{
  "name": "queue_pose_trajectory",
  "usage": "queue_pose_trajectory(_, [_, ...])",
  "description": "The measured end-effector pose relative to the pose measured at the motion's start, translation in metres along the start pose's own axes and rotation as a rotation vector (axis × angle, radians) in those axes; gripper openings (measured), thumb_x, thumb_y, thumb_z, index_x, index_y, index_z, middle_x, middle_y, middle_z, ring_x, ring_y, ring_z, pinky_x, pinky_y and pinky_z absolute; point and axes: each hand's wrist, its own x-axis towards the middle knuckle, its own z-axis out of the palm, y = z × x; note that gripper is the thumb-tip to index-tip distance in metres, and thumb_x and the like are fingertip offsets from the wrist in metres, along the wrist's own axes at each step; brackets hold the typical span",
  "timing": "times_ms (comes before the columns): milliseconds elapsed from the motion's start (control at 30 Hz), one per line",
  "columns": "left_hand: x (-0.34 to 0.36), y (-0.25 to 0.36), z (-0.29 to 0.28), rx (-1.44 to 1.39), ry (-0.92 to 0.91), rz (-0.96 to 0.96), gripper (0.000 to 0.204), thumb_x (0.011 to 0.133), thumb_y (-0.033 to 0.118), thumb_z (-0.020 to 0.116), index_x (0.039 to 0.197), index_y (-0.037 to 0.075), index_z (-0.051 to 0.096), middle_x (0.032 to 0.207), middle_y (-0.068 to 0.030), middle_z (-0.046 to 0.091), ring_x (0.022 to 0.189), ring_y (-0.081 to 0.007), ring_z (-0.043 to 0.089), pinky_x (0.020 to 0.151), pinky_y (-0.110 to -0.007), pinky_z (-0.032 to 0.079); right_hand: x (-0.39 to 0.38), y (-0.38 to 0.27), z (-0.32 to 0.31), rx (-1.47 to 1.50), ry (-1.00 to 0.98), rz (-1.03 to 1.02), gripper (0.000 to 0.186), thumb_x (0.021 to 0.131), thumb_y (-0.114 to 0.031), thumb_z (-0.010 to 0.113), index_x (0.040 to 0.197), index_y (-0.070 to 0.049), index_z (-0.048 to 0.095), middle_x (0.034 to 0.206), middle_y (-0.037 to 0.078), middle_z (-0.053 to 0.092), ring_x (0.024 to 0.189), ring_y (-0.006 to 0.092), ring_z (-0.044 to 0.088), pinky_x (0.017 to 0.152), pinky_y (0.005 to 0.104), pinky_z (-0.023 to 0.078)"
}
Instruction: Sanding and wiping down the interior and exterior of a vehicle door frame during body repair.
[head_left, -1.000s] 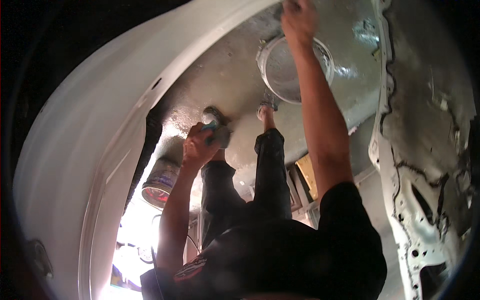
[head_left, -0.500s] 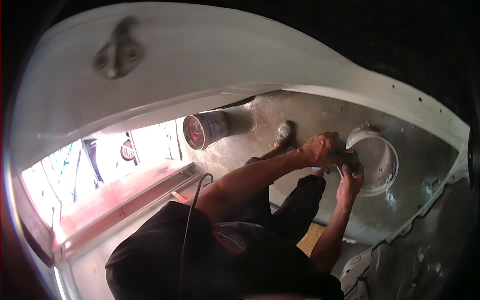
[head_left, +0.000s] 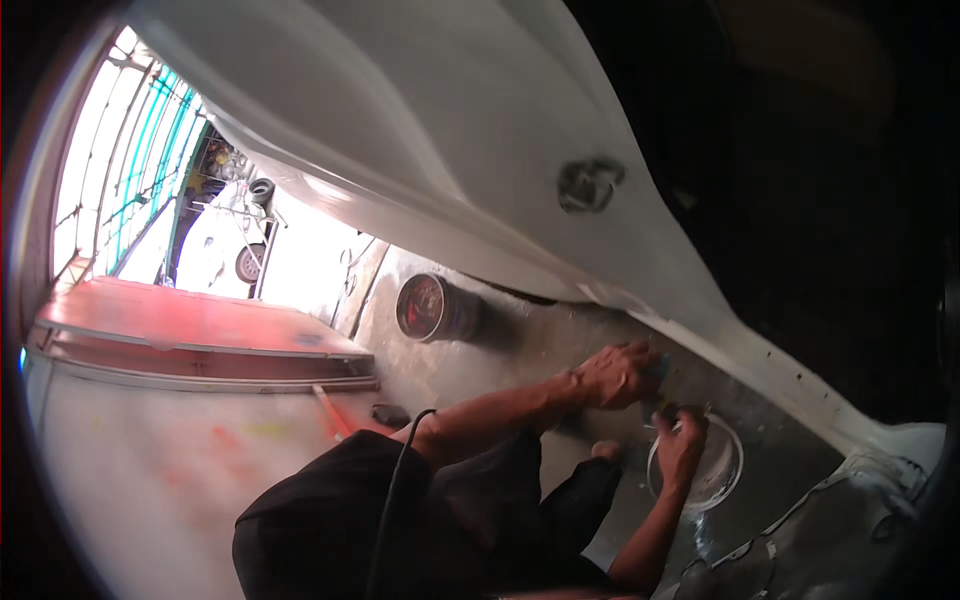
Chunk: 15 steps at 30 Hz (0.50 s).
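My left hand [head_left: 618, 376] is closed round a small bluish thing [head_left: 662, 367], which is blurred and mostly hidden by the fingers. Just below and to the right, my right hand [head_left: 684, 446] has its fingers curled together near a small dark patch. What that hand grips, if anything, cannot be made out. Both hands are close together above a round white-rimmed bucket [head_left: 738, 472] on the floor. The right hand overlaps the bucket's far left part.
A white vehicle body panel [head_left: 470, 130] with a metal latch fitting [head_left: 590, 185] stretches across the top. On the grey floor [head_left: 540, 335] stands a stained metal pail [head_left: 424, 307]. A red-stained bench [head_left: 200, 315] is at left. Wires [head_left: 800, 520] hang at lower right.
My view has turned, so the panel now slants down to the right and more of the bench shows. My hands have moved apart a little; the dark thing between them is less visible.
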Motion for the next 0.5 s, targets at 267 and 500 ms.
queue_pose_trajectory(267, [-0.036,0.029,-0.154,0.032,-0.036,0.195,0.022,0.084,0.027,0.070,0.096,0.010,0.075,0.113,-0.0166,0.065,0.105,-0.0349,0.063,0.083,-0.048,0.056,-0.014,-0.114,0.032,0.084,-0.163,-0.381,0.024,0.097,-0.019,0.067,0.108,0.003,0.069,0.099,0.024,0.072,0.094,0.0448,0.069,0.080,0.0464,0.053])
queue_pose_trajectory(500, [-0.076,0.083,-0.363,-0.043,0.364,0.204,0.027,0.081,0.020,0.078,0.107,0.015,0.073,0.098,-0.0113,0.061,0.095,-0.0340,0.063,0.076,-0.047,0.057,-0.047,-0.207,0.028,-0.075,0.183,-0.241,0.032,0.105,-0.024,0.056,0.118,0.003,0.067,0.105,0.027,0.070,0.098,0.0502,0.064,0.081,0.0487,0.052])
